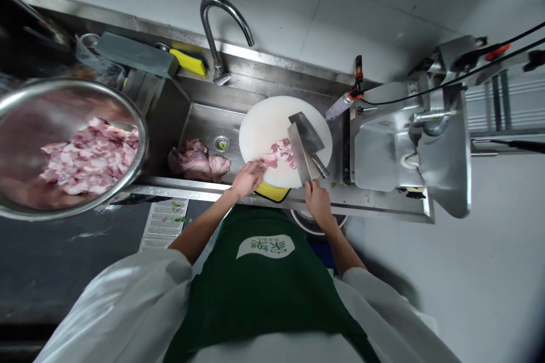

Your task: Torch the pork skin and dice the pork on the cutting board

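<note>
My right hand (317, 202) is wrapped round the handle of a cleaver (300, 153), its broad blade over the right side of the cut raw meat (281, 152). At the lower left edge of the round white cutting board (264, 116), my left hand (249, 178) has its fingers closed on the near end of that meat. A second, darker cleaver (307, 131) lies on the board just right of the held one. Large uncut raw meat (198, 161) rests in the sink, left of my left hand.
A metal bowl (142, 142) full of cut meat stands at the left. Behind the board rise a curved faucet (225, 3) and a sink basin (208, 116). A metal slicing machine (409, 142) stands at the right, near a torch canister (340, 105). A yellow-handled tool (188, 61) lies at the back.
</note>
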A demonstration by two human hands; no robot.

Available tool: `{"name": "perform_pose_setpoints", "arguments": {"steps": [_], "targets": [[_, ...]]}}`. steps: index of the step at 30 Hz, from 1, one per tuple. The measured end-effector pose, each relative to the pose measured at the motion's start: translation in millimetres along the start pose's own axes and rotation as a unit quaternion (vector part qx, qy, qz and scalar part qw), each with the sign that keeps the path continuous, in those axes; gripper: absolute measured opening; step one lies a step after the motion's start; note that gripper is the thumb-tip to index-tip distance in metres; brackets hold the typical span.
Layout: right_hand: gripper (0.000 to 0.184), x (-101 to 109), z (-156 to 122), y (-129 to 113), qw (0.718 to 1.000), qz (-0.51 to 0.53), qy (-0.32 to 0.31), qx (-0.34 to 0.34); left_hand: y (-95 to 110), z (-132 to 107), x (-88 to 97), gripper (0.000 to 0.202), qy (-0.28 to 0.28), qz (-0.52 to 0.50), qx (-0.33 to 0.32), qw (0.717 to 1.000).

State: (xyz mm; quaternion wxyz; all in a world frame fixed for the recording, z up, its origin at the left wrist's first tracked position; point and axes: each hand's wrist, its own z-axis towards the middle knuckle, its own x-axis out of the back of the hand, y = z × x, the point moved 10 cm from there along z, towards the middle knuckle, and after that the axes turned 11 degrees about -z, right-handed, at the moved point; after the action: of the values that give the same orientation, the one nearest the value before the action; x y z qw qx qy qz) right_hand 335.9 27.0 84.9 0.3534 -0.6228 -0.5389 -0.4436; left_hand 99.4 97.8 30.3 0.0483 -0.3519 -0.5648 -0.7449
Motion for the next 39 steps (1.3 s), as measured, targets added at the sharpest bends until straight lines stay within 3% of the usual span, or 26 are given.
{"name": "perform_pose_setpoints", "arguments": {"steps": [3,4,5,7,11,14,20,22,26,28,30,33,35,37,39], "targets": [[0.036,-1,2,-37,0.999,0.001,-0.038,0.031,-9,-12,27.1,0.017,0.148,-0.009,0.022,0.989],[0.035,-3,4,-50,0.998,0.003,-0.051,0.041,-12,-9,30.2,0.016,0.173,-0.006,0.030,0.984],[0.035,-5,7,-62,0.997,0.005,-0.063,0.049,-14,-1,27.7,0.016,0.174,-0.001,0.032,0.984],[0.034,-11,10,-78,0.995,0.010,-0.086,0.053,-16,22,9.9,0.017,0.124,0.008,0.023,0.992],[0.037,-25,-3,-77,0.992,0.011,-0.118,0.043,-26,52,-27.7,0.020,0.025,0.031,0.001,0.999],[0.038,-32,-8,-71,0.989,0.004,-0.146,0.035,-33,50,-38.0,0.019,0.017,0.042,-0.022,0.999],[0.037,-19,42,-102,0.993,0.033,-0.105,0.052,-35,46,-35.9,0.021,0.051,0.033,-0.061,0.996],[0.035,-25,33,-95,0.991,0.029,-0.120,0.049,-38,48,-33.8,0.021,0.062,0.047,-0.050,0.996],[0.032,-46,-22,-56,0.983,0.002,-0.180,0.027,-38,48,-36.6,0.021,0.054,0.049,-0.043,0.996],[0.033,-48,-28,-52,0.982,-0.003,-0.188,0.026,-37,46,-40.4,0.020,0.041,0.034,-0.052,0.997],[0.035,-39,-3,-72,0.985,0.010,-0.166,0.038,-36,45,-43.1,0.021,0.030,0.020,-0.060,0.998],[0.037,-8,79,-128,0.993,0.055,-0.075,0.074,-34,43,-44.2,0.023,0.019,0.011,-0.075,0.997],[0.039,9,133,-156,0.991,0.080,-0.049,0.094,-32,42,-42.7,0.022,0.017,0.006,-0.081,0.997],[0.037,18,170,-164,0.990,0.100,-0.052,0.088,-28,39,-39.1,0.020,0.027,0.006,-0.080,0.996],[0.038,20,184,-158,0.987,0.121,-0.067,0.082,-25,32,-33.8,0.018,0.048,0.018,-0.067,0.996]]}}
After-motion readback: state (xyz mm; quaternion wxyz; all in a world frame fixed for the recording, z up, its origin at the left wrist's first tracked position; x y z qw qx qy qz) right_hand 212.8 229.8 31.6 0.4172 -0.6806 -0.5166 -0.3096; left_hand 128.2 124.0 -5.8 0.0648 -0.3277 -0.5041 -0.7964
